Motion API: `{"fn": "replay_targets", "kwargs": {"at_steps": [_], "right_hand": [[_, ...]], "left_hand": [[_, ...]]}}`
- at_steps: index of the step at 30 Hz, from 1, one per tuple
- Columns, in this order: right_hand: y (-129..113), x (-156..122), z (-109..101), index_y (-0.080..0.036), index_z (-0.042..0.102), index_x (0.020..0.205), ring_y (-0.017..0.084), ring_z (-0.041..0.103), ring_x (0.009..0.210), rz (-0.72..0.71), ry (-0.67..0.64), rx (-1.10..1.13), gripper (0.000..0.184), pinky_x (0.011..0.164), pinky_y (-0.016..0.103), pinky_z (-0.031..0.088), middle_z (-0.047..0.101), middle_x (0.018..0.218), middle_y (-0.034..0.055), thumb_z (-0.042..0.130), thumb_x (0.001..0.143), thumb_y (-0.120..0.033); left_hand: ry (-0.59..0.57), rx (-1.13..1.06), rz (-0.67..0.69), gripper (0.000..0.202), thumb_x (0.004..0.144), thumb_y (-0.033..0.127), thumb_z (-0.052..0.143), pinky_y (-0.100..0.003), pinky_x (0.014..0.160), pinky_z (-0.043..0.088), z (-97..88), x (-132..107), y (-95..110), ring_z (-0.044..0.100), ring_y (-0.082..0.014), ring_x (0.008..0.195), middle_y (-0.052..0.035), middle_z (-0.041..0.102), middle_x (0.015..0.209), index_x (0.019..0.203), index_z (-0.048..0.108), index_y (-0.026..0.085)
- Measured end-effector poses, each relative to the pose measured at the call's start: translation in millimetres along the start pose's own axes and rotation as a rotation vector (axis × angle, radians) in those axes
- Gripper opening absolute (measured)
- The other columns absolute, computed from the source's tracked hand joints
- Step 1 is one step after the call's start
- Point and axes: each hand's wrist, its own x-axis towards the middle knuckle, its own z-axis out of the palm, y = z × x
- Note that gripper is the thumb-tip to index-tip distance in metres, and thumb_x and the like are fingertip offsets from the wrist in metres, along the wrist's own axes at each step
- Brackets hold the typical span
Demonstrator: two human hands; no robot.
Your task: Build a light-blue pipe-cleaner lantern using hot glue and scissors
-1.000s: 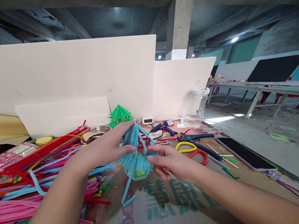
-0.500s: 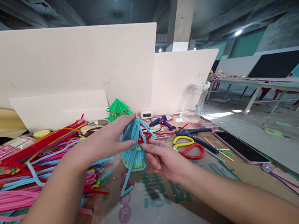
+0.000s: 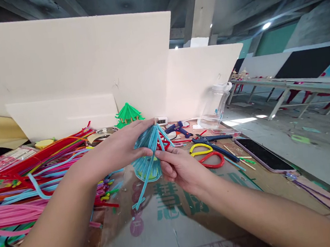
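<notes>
A cone-shaped roof of blue pipe cleaners (image 3: 145, 142) stands mid-table, its strips running down from a pointed top. My left hand (image 3: 128, 142) curves over its left side, fingertips at the peak and thumb lower on the strips, closed on it. From the right, my right hand (image 3: 174, 164) pinches blue strips between thumb and forefinger, close to the left thumb. One long blue pipe cleaner (image 3: 143, 192) hangs toward me with a bent end. Red pipe cleaner shows inside the cone, and a yellow-green base with a blue rim sits underneath.
A heap of coloured pipe cleaners (image 3: 19, 213) covers the left. Right lie scissors (image 3: 211, 160), pliers (image 3: 215, 143), a glue gun (image 3: 179, 129) and a phone (image 3: 263, 153). Behind stand a green model roof (image 3: 128, 114), a small clock (image 3: 161, 120) and a clear bottle (image 3: 214, 107).
The blue cone's top has shifted slightly right and tilted. The long strip's bent end has turned, now looking forked. Both hands keep their grip; the whole view has moved up a little.
</notes>
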Motion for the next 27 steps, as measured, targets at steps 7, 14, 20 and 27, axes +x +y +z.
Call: {"fn": "replay_targets", "kwargs": {"at_steps": [7,14,20,27], "right_hand": [[0,2,-2,-0.017,0.05,0.054,0.005,0.032,0.03,0.005,-0.031,0.006,0.037,0.034,0.019,0.028,0.043,0.035,-0.0073,0.074,0.074,-0.037],[-1,-1,1,-0.016,0.051,0.053,0.005,0.033,0.031,0.006,-0.055,0.037,0.035,0.035,0.019,0.028,0.044,0.035,-0.0064,0.074,0.072,-0.033],[-2,0,-2,-0.016,0.05,0.053,0.005,0.034,0.032,0.011,-0.069,0.041,0.035,0.035,0.019,0.027,0.044,0.037,-0.0066,0.073,0.073,-0.032],[-7,5,-10,-0.017,0.05,0.057,0.005,0.033,0.034,0.02,-0.106,0.033,0.034,0.036,0.018,0.03,0.046,0.04,-0.007,0.073,0.075,-0.032]], "left_hand": [[-0.002,-0.008,0.01,0.071,0.09,0.047,0.054,-0.038,0.114,0.034,-0.1,-1,-3,0.041,-0.0262,0.138,-0.0077,0.04,0.153,0.151,0.029,0.022],[-0.059,0.001,-0.018,0.077,0.09,0.05,0.052,-0.035,0.116,0.03,-3.1,-6,-3,0.035,-0.0246,0.142,-0.0065,0.031,0.158,0.154,0.022,0.02],[-0.027,0.047,0.022,0.08,0.087,0.043,0.057,-0.034,0.116,0.029,2.5,-1,0,0.033,-0.0236,0.143,-0.007,0.032,0.157,0.154,0.02,0.019],[-0.003,-0.112,-0.036,0.077,0.087,0.052,0.057,-0.037,0.113,0.035,3.0,0,-16,0.041,-0.0261,0.138,-0.0057,0.037,0.155,0.152,0.025,0.025]]}}
